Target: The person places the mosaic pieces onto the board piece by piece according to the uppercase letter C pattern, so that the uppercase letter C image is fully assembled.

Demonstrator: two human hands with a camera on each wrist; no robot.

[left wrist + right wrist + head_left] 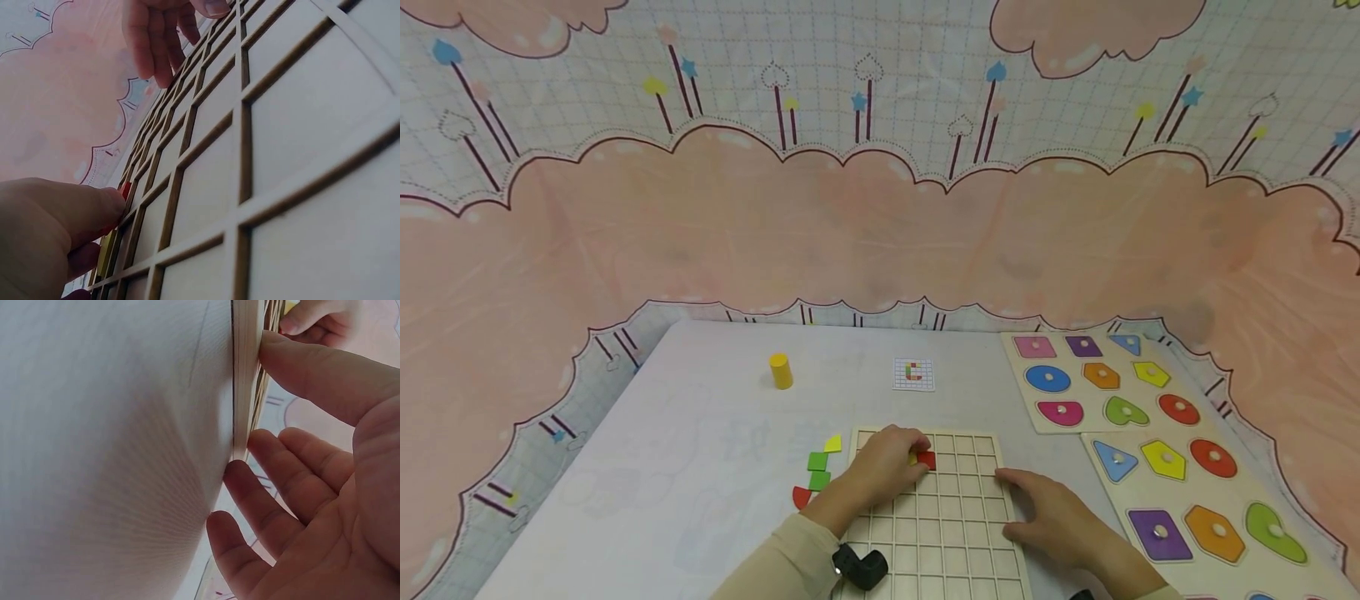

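A pale wooden grid board (958, 508) of square cells lies flat on the smooth white table (700, 467). The right hand (1052, 517) rests against its right edge, fingers straight and relaxed, thumb on the rim. The left hand (887, 467) curls over the upper cells, seemingly pinching a small red tile (927, 459) there. Green, yellow and red pieces (817, 471) lie just left of the board.

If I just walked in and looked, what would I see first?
Probably the two hands on the wooden grid board at the near edge of the white table: the left hand presses a red tile into a square, the right hand steadies the board's edge. Then the bright shape puzzles at the right.
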